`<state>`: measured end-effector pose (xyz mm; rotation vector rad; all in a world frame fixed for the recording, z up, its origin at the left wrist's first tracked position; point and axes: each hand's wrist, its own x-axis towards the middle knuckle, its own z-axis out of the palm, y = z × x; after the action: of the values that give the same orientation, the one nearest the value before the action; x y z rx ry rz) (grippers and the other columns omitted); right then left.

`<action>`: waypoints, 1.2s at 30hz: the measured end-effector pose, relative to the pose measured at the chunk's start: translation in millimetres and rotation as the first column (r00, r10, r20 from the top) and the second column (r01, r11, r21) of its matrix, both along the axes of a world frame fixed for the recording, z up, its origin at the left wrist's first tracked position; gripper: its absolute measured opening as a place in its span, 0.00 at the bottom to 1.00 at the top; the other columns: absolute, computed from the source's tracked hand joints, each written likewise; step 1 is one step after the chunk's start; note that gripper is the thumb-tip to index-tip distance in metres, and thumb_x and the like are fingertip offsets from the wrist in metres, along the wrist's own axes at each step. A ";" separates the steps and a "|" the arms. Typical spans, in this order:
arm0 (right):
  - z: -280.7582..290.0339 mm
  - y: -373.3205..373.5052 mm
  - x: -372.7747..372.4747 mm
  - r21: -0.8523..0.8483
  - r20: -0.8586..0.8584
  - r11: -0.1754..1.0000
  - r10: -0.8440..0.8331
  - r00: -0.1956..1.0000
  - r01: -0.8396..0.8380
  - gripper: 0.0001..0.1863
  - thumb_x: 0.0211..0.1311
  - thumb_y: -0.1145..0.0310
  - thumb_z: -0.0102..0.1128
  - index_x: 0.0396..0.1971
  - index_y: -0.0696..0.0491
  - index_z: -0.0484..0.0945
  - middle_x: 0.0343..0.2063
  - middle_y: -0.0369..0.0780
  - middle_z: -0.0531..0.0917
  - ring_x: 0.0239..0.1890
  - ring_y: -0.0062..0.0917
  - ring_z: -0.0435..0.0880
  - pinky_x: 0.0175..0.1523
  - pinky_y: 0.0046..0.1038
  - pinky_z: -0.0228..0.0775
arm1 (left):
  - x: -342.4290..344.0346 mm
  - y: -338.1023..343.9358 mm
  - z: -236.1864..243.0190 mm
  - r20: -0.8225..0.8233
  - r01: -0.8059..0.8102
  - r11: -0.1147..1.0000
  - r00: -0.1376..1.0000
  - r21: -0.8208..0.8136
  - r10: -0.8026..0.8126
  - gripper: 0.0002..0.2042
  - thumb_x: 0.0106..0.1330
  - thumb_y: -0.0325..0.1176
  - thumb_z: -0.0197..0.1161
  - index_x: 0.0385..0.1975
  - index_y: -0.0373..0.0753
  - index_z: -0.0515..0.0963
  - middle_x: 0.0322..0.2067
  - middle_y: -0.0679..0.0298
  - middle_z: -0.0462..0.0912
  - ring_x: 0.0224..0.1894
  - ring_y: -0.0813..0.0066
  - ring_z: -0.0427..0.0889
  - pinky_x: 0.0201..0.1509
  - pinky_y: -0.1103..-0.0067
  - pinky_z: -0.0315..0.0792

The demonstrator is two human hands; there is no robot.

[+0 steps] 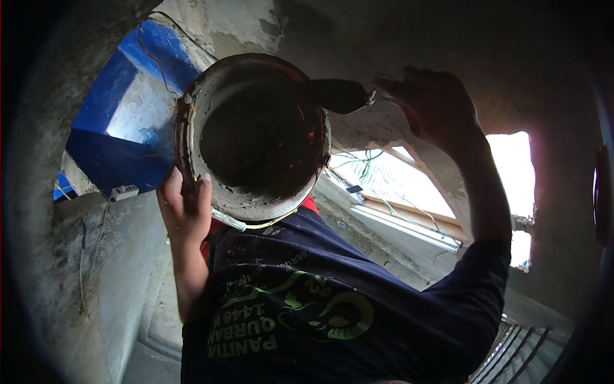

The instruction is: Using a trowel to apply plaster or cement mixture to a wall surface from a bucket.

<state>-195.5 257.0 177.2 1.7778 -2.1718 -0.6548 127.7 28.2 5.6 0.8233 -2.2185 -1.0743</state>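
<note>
A round bucket (214, 185), its rim and inside coated with grey mortar, is tilted with its mouth toward me. My left hand (187, 208) grips its lower left rim, thumb on the edge. The bucket's handle, with a pale grip (228, 219), hangs along the lower rim. At the upper right, my right hand (438, 109) is raised and closed on what looks like a trowel. The trowel's dark blade (342, 96) reaches across the bucket's right rim. Shadow hides the trowel's handle and most of my right fingers. Deep inside, the bucket is too dark to read.
A rough grey plastered wall (371, 38) stands close ahead. Blue-painted surfaces (109, 157) are at the left, with a white power socket strip (125, 192) and hanging cables below. Bright openings (511, 173) break the wall at the right. Metal bars (515, 352) show at lower right.
</note>
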 end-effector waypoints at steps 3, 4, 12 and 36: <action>11.8 -4.4 18.2 0.249 0.038 0.962 -0.125 0.991 0.112 0.28 0.58 0.69 0.72 0.60 0.37 0.80 0.45 0.39 0.87 0.45 0.29 0.88 0.48 0.34 0.81 | 4.6 6.6 -10.1 0.044 0.004 0.998 0.999 0.068 -0.007 0.15 0.63 0.31 0.69 0.45 0.32 0.75 0.34 0.50 0.80 0.35 0.54 0.78 0.38 0.64 0.70; 16.2 -4.1 23.1 0.355 0.040 0.927 -0.147 0.988 0.124 0.28 0.59 0.69 0.71 0.61 0.37 0.79 0.46 0.40 0.87 0.45 0.28 0.88 0.49 0.34 0.81 | 6.0 8.1 -17.8 0.026 -0.038 0.999 0.999 -0.017 0.038 0.17 0.63 0.30 0.70 0.48 0.32 0.73 0.35 0.50 0.80 0.36 0.55 0.78 0.39 0.64 0.70; -10.8 24.7 -17.7 0.106 0.726 0.994 -0.091 0.682 0.021 0.17 0.67 0.60 0.66 0.53 0.45 0.85 0.33 0.40 0.88 0.29 0.26 0.86 0.36 0.31 0.79 | -12.1 7.0 1.5 -0.199 0.079 0.985 0.974 -0.153 -0.109 0.15 0.63 0.28 0.65 0.47 0.29 0.74 0.34 0.48 0.80 0.30 0.50 0.77 0.39 0.65 0.74; -105.0 -170.2 -17.9 -0.722 0.262 0.678 0.079 0.962 0.141 0.32 0.61 0.74 0.58 0.68 0.44 0.71 0.51 0.50 0.80 0.50 0.48 0.83 0.51 0.47 0.79 | 43.2 0.7 -74.2 -0.180 -0.127 0.855 0.952 0.502 0.247 0.09 0.60 0.25 0.64 0.39 0.31 0.78 0.31 0.61 0.79 0.35 0.72 0.78 0.42 0.73 0.72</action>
<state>-213.4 86.8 72.3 1.4113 -2.1582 0.4811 170.8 28.9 -68.6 1.0309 -1.6428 -1.5713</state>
